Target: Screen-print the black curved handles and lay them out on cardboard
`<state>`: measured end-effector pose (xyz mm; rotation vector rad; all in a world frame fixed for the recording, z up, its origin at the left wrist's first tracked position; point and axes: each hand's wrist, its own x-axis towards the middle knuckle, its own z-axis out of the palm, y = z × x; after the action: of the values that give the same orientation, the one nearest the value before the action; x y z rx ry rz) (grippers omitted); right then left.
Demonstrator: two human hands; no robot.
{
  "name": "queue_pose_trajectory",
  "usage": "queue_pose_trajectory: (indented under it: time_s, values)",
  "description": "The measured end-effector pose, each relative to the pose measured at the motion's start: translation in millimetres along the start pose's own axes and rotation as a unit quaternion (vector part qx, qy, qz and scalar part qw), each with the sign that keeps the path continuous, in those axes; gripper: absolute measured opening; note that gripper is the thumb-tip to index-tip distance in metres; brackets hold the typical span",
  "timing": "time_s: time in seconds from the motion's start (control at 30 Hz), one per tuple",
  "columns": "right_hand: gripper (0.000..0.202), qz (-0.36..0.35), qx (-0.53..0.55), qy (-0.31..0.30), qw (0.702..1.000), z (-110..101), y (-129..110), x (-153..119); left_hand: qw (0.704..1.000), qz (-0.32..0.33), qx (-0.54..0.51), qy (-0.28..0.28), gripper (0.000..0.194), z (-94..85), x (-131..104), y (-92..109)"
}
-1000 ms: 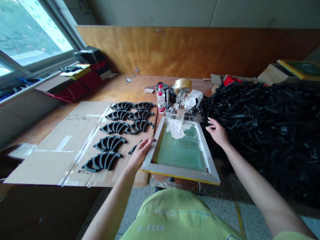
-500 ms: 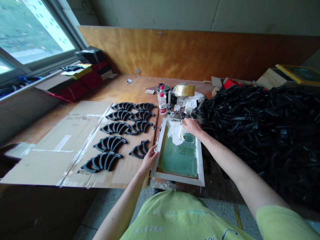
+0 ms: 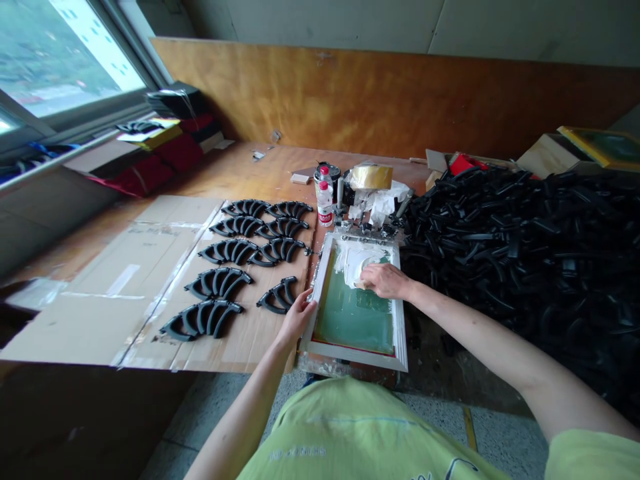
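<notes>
A silver-framed printing screen (image 3: 354, 331) with green mesh lies flat in front of me. White ink (image 3: 350, 257) is smeared over the far part of its mesh. My left hand (image 3: 300, 315) holds the screen's left rail, thumb and fingers at its edge. Over the mesh, my right hand (image 3: 385, 281) is closed on a small pale squeegee (image 3: 365, 283), mostly hidden by the fingers, which touches the white ink. Metal hinge clamps (image 3: 370, 231) hold the screen's far end. Left of the screen, curved black plastic parts (image 3: 203, 320) lie in rows on cardboard.
A large heap of black parts (image 3: 525, 267) fills the right side. Behind the screen stand plastic bottles (image 3: 325, 207), a roll of tape (image 3: 373, 177) and crumpled white paper (image 3: 383, 205). Flattened cardboard (image 3: 100, 300) covers the left table. Red and black boxes (image 3: 160, 160) sit by the window.
My right hand has moved from the screen's far end toward me, dragging white ink over the mesh. My left hand stays on the left rail. The view has shifted slightly.
</notes>
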<state>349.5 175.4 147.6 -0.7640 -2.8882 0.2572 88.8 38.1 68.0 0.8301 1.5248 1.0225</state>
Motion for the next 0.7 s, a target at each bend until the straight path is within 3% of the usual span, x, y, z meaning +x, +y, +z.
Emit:
queue_pose_trajectory:
  time_s: [0.17,0.27,0.4,0.57,0.63,0.7]
  values:
    - [0.012,0.083,-0.016,0.096,0.992,13.9,4.3,7.1,1.0,-0.003,-0.016,-0.006,0.074,0.5,-3.0,6.2]
    - [0.014,0.044,-0.015,0.088,0.995,24.3,-1.0,-6.3,1.0,0.0,-0.024,-0.006,0.075,1.0,-5.2,10.5]
    - [0.01,0.065,0.034,0.088,0.993,11.8,7.1,1.3,1.0,-0.005,-0.024,0.001,0.076,1.4,-13.2,24.5]
    - [0.051,0.217,0.05,0.154,0.962,-23.2,46.1,50.1,1.0,-0.001,-0.019,-0.02,0.071,-5.8,-34.2,69.1]
    - [0.051,0.282,0.035,0.209,0.936,-36.1,68.4,46.4,0.999,0.021,-0.017,-0.032,0.059,-8.0,-39.9,94.1]
    - [0.039,0.343,0.032,0.287,0.894,-42.6,90.3,23.3,0.997,0.064,-0.03,-0.025,0.053,-6.2,-40.1,121.1]
